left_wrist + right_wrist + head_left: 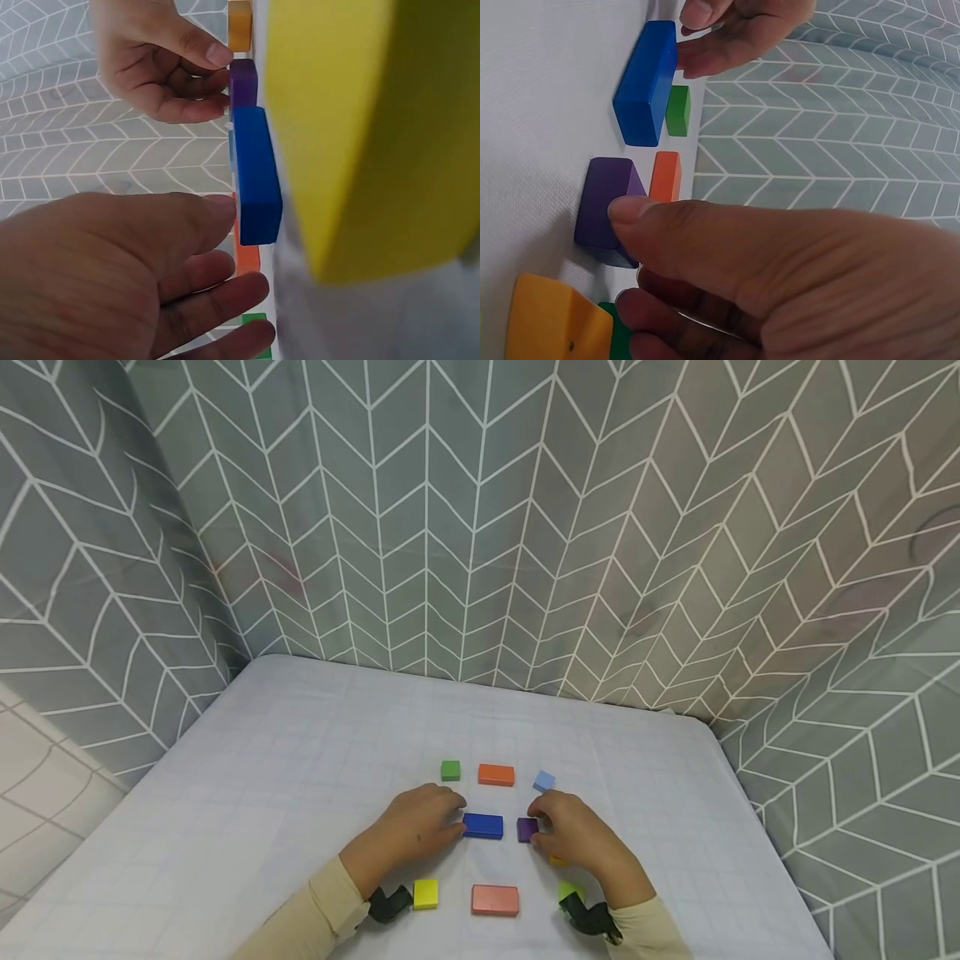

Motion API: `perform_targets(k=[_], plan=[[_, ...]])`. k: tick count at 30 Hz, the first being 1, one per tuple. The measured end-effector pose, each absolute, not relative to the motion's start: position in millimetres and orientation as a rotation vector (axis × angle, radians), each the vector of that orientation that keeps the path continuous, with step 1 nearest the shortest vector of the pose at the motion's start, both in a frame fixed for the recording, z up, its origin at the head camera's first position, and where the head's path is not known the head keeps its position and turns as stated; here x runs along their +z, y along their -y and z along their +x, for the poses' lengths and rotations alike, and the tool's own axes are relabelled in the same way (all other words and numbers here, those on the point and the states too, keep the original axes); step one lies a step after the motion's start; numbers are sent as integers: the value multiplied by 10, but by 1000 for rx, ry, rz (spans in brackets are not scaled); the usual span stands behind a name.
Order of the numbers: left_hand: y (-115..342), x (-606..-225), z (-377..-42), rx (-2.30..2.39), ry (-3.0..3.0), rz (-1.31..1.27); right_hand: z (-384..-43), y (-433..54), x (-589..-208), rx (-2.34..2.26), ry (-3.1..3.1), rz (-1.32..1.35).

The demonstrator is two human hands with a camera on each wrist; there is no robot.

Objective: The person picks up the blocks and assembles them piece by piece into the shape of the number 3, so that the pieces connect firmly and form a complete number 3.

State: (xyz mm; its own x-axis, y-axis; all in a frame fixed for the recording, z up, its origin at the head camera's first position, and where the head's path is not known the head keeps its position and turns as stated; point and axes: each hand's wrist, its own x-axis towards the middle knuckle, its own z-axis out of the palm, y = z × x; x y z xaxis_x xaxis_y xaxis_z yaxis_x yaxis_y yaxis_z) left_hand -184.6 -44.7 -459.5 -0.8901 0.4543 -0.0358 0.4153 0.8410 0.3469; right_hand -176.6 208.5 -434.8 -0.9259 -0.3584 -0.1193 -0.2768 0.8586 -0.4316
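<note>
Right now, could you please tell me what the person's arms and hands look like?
The left hand and right hand are gloveless. The left sleeve and right sleeve are plain beige. A dark, curved left wrist attachment and similar right wrist attachment show beside the cuffs.

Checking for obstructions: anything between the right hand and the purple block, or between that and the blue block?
Nothing visible: the right hand has its fingers at the purple block, and only cloth shows between it and the blue block.
</note>
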Motion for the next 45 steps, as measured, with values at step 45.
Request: perform_targets(k=[45], plan=[[431, -4750, -1911, 636, -2843, 761, -1789, -2071, -4386, -585, -2843, -497]])
